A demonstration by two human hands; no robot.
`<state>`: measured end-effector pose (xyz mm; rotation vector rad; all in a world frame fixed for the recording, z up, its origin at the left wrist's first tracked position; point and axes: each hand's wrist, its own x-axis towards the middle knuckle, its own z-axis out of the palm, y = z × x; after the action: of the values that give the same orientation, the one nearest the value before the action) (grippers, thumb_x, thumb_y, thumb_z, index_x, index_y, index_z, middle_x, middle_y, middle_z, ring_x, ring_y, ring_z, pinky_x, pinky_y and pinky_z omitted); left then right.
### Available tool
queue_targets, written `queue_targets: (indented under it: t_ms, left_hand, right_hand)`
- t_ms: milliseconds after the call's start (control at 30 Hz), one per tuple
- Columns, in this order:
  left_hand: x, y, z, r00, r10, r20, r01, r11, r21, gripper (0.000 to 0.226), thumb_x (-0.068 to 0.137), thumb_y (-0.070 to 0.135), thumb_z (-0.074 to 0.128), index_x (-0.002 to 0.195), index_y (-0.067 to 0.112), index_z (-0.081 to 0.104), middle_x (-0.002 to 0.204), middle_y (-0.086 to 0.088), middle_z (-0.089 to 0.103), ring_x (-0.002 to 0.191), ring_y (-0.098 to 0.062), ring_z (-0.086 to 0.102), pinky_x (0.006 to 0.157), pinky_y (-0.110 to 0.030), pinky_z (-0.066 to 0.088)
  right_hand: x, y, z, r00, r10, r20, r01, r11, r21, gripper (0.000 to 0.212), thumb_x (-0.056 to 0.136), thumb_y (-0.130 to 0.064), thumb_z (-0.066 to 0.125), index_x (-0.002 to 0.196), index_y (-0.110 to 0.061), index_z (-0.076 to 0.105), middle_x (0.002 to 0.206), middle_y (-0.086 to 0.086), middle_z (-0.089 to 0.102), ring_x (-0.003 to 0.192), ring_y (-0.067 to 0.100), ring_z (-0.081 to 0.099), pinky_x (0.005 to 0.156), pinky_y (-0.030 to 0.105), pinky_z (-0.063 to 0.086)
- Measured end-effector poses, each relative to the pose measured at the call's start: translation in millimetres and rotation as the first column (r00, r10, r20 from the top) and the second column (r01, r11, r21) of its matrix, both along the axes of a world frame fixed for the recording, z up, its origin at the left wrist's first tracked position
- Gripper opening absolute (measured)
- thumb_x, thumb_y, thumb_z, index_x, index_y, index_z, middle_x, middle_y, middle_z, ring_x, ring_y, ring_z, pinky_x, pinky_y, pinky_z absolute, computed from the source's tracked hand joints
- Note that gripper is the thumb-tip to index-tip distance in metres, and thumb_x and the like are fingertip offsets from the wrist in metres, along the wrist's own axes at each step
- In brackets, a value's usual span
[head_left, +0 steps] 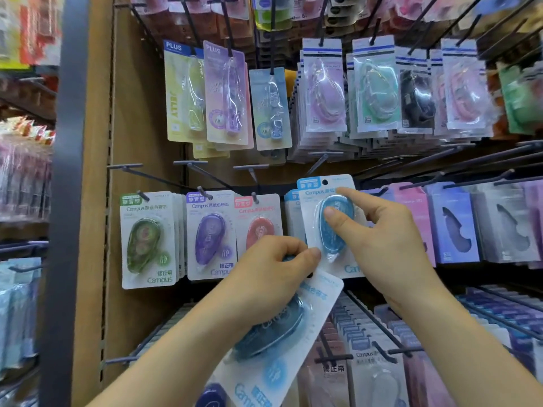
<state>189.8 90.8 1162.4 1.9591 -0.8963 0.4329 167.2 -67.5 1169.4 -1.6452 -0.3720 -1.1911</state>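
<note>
At the correction-tape rack (141,113), my right hand (379,230) pinches 1 blue pack (311,224), thumb on its blister, before its row; my left hand (264,277) grips a 2nd pack (293,333) below. Keeping the card level, hang-hole (324,182) uppermost, should serve.

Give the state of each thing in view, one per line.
right hand, holds the upper blue Campus tape pack, thumb on its blister
upper blue Campus tape pack, upright, off the peg, hanging hole free
left hand, grips the lower blue Campus tape pack
lower blue Campus tape pack, tilted, off the rack
green Campus tape pack, hanging on its peg
purple Campus tape pack, hanging on its peg
</note>
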Motion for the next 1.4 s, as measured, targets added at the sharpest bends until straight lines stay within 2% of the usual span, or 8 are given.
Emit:
queue_targets:
  t_ms: [167,333,667,767,867,1100,1233,1400]
  left_hand:
    - [-2,3,5,0.999,-0.050,-0.003,0.050,0.999,0.011,0.040,0.097,0.039,0.055,0.067,0.013,0.059,0.066,-0.005,0.044,0.063,-0.015,0.039,0.065,-0.033,0.035]
    - [-7,8,9,0.998,-0.061,-0.010,0.062,0.997,0.038,0.038,0.098,0.036,0.054,0.065,0.016,0.054,0.066,-0.007,0.037,0.063,-0.018,0.032,0.064,-0.034,0.030]
    - [2,12,9,0.993,0.080,-0.087,-0.073,0.994,0.079,0.042,0.098,0.036,0.054,0.060,0.018,0.051,0.047,0.011,0.034,0.040,-0.007,0.028,0.042,-0.020,0.025]
    - [5,22,5,0.992,0.068,-0.108,-0.067,0.998,0.018,0.031,0.096,0.039,0.056,0.084,0.014,0.071,0.061,0.007,0.053,0.053,-0.006,0.044,0.056,-0.021,0.037]
    - [8,35,1,0.993,0.056,-0.100,-0.066,0.993,-0.100,0.026,0.094,0.037,0.059,0.087,0.017,0.073,0.068,0.010,0.061,0.062,-0.003,0.051,0.062,-0.016,0.041]
    - [9,52,-4,0.989,-0.042,-0.140,0.017,0.984,-0.179,0.025,0.102,0.021,0.050,0.091,0.027,0.072,0.094,-0.011,0.068,0.073,-0.013,0.054,0.070,-0.023,0.044]
    - [11,54,-4,0.987,-0.110,-0.113,0.079,0.964,-0.254,0.031,0.100,0.004,0.048,0.101,0.026,0.069,0.072,0.001,0.055,0.068,-0.020,0.042,0.064,-0.028,0.038]
    - [9,50,4,0.994,-0.084,0.065,0.103,0.920,-0.378,0.023,0.089,-0.003,0.064,0.099,0.018,0.066,0.062,0.002,0.060,0.065,-0.011,0.055,0.064,-0.016,0.044]
  right_hand:
    - [-6,0,9,0.995,0.024,-0.101,-0.025,1.000,-0.009,0.045,0.089,-0.030,0.069,0.132,-0.022,0.061,0.119,-0.007,0.068,0.101,0.002,0.065,0.080,0.021,0.055]
    - [-5,0,15,0.975,-0.039,-0.220,0.013,0.993,-0.119,0.072,0.070,-0.055,0.079,0.132,-0.024,0.060,0.118,-0.005,0.069,0.105,0.013,0.066,0.091,0.040,0.056]
    - [-7,13,19,0.837,-0.484,-0.253,0.324,0.813,-0.485,0.057,0.083,-0.049,0.066,0.133,-0.025,0.051,0.132,0.004,0.056,0.119,0.022,0.049,0.082,0.030,0.035]
    - [7,21,16,0.765,-0.607,-0.216,0.443,0.739,-0.507,0.055,0.082,-0.048,0.062,0.127,-0.017,0.051,0.121,0.012,0.053,0.112,0.031,0.051,0.077,0.032,0.032]
    - [23,29,10,0.684,-0.714,-0.146,0.543,0.633,-0.552,0.053,0.083,-0.051,0.058,0.120,-0.014,0.049,0.111,0.013,0.048,0.099,0.037,0.055,0.072,0.034,0.033]
    - [45,35,10,0.594,-0.798,-0.104,0.607,0.529,-0.593,0.065,0.086,-0.053,0.056,0.133,-0.009,0.043,0.121,0.017,0.045,0.100,0.038,0.057,0.068,0.035,0.034]
    - [53,30,7,0.585,-0.802,-0.117,0.591,0.521,-0.616,0.070,0.087,-0.053,0.056,0.142,-0.013,0.034,0.126,0.017,0.044,0.104,0.036,0.056,0.067,0.034,0.035]
    - [45,24,0,0.612,-0.778,-0.144,0.566,0.558,-0.607,0.067,0.093,-0.056,0.048,0.149,-0.025,0.028,0.132,0.016,0.048,0.114,0.036,0.054,0.078,0.039,0.045]
